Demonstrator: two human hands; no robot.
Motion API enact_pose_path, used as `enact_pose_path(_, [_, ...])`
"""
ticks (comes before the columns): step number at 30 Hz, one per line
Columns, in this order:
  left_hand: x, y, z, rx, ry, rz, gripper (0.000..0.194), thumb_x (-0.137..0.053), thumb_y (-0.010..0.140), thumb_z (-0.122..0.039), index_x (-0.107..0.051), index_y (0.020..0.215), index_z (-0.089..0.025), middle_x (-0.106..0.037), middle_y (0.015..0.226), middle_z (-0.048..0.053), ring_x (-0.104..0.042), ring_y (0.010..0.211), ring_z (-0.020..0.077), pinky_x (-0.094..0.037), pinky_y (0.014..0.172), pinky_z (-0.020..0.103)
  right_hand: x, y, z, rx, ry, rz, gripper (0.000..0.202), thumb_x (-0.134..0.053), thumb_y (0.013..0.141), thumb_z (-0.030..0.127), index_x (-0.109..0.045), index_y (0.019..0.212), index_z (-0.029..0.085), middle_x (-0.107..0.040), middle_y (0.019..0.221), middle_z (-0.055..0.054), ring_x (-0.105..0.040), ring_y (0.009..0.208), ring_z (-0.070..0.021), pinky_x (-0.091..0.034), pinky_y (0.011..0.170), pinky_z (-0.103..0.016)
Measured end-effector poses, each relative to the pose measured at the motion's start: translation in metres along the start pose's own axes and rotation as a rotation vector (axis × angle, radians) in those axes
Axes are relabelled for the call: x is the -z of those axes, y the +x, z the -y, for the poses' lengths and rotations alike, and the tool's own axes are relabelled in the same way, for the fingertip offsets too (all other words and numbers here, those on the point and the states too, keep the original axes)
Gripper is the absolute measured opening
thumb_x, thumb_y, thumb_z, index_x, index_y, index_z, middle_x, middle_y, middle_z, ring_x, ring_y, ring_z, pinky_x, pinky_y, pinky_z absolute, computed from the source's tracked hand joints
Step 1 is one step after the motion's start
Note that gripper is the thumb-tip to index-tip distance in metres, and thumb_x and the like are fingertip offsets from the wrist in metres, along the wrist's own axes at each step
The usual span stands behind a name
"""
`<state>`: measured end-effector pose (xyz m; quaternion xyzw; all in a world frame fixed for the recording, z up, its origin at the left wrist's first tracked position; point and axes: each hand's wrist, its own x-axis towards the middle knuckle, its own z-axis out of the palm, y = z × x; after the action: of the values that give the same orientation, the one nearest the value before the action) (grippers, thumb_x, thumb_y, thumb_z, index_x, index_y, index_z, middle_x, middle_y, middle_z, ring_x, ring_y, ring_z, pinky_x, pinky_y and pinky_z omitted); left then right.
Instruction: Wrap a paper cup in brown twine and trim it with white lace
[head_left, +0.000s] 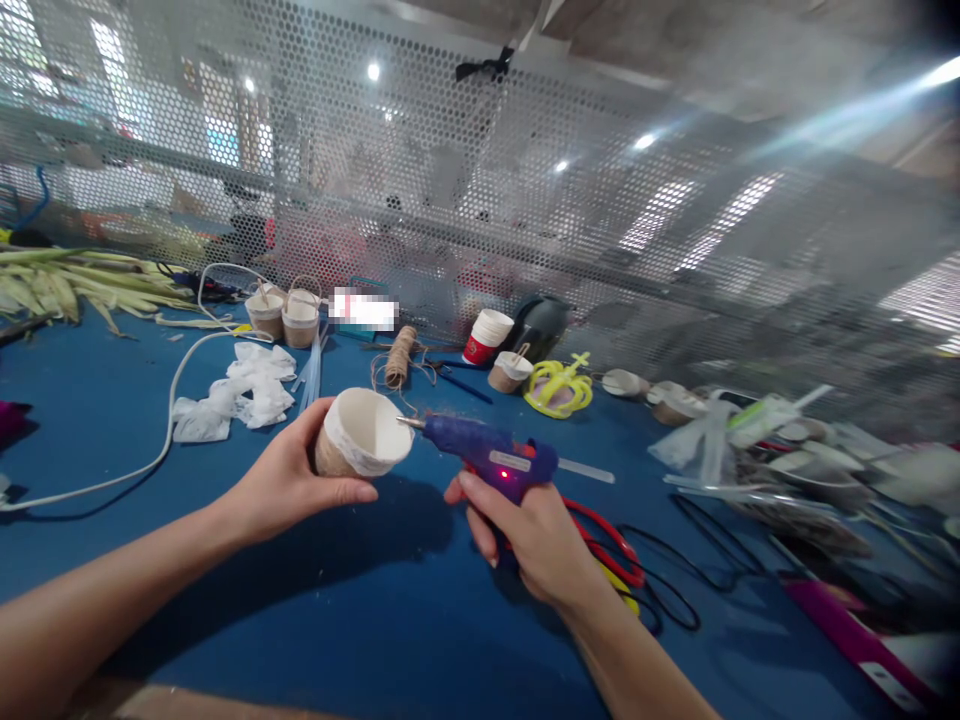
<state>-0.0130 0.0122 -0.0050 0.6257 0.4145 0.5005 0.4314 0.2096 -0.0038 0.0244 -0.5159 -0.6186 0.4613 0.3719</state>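
**Fingers of the left hand wrapped round a lace-rimmed cup, those of the right hand round a hot glue gun**

In the head view, the cup is held above the blue tabletop, tilted so that its white inside is shown. It is gripped between the left thumb, laid along its lower side, and the fingers, mostly hidden behind it. The glue gun's handle is enclosed by the curled right fingers. A red light is lit on its body, and its metal nozzle is pointed at the cup's right rim; whether the two are touching cannot be told.

Crumpled white lace is laid left of the cup, near some translucent glue sticks. Farther back, a spool of twine, a stack of paper cups and a yellow crown-shaped ornament are seen. A red loop and a black cord are placed beside the right forearm.
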Motion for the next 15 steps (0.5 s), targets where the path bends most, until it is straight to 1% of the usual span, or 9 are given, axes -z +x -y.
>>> enact_pose_path(2, [0.000,0.001,0.002,-0.019,0.052,-0.010,0.063,-0.076,0.056,-0.029,-0.047,0.110,-0.017,-0.063,0.104,0.007,-0.060,0.097,0.0242,-0.049,0.085,0.036,0.002,-0.002,0.003,0.053,-0.207,-0.059,0.029,-0.055,0.078,0.040,-0.063,0.069,0.014,-0.049,0.038,0.004,-0.046,0.037,-0.0098,-0.039,0.043,-0.023])
enact_pose_path(4, [0.001,0.002,0.005,-0.045,0.110,-0.014,0.061,-0.076,0.057,-0.030,-0.047,0.109,-0.017,-0.062,0.104,0.006,-0.060,0.097,0.0234,-0.049,0.085,0.036,0.003,-0.002,0.005,0.063,-0.344,-0.100,0.029,-0.055,0.076,0.040,-0.063,0.066,0.014,-0.050,0.039,0.002,-0.048,0.037,-0.0118,-0.042,0.045,-0.025])
enact_pose_path(8, [0.004,0.003,0.009,-0.109,0.256,-0.014,0.058,-0.074,0.060,-0.031,-0.047,0.110,-0.017,-0.059,0.106,0.007,-0.058,0.098,0.0228,-0.047,0.087,0.036,0.005,0.000,0.007,0.024,-0.448,-0.108,0.027,-0.056,0.074,0.038,-0.060,0.059,0.016,-0.051,0.038,0.002,-0.051,0.037,-0.0132,-0.045,0.046,-0.026])
enact_pose_path(10, [0.005,0.003,0.010,-0.146,0.331,-0.016,0.058,-0.075,0.060,-0.031,-0.048,0.110,-0.018,-0.057,0.107,0.007,-0.056,0.100,0.0231,-0.046,0.088,0.037,0.008,-0.001,0.007,0.018,-0.454,-0.079,0.028,-0.057,0.074,0.039,-0.059,0.058,0.017,-0.051,0.038,0.002,-0.051,0.038,-0.0128,-0.044,0.046,-0.025])
enact_pose_path(12, [0.006,0.003,0.010,-0.168,0.373,-0.019,0.059,-0.075,0.060,-0.031,-0.047,0.111,-0.018,-0.056,0.107,0.007,-0.055,0.101,0.0234,-0.045,0.089,0.038,0.012,-0.002,0.008,0.028,-0.397,-0.018,0.030,-0.056,0.076,0.042,-0.060,0.061,0.016,-0.050,0.038,0.003,-0.049,0.038,-0.0113,-0.043,0.046,-0.024])
enact_pose_path(13, [0.006,0.003,0.009,-0.169,0.373,-0.019,0.060,-0.074,0.061,-0.031,-0.046,0.111,-0.018,-0.055,0.108,0.007,-0.055,0.101,0.0235,-0.045,0.089,0.038,0.014,-0.003,0.009,0.036,-0.339,0.013,0.031,-0.055,0.078,0.042,-0.061,0.065,0.015,-0.049,0.037,0.004,-0.047,0.037,-0.0102,-0.042,0.046,-0.024])
enact_pose_path(15, [0.005,0.003,0.008,-0.149,0.334,-0.013,0.061,-0.074,0.061,-0.031,-0.044,0.112,-0.018,-0.056,0.107,0.007,-0.056,0.101,0.0233,-0.046,0.088,0.038,0.017,-0.003,0.009,0.047,-0.182,0.037,0.031,-0.054,0.080,0.042,-0.062,0.070,0.014,-0.046,0.036,0.006,-0.042,0.035,-0.0078,-0.038,0.043,-0.022])
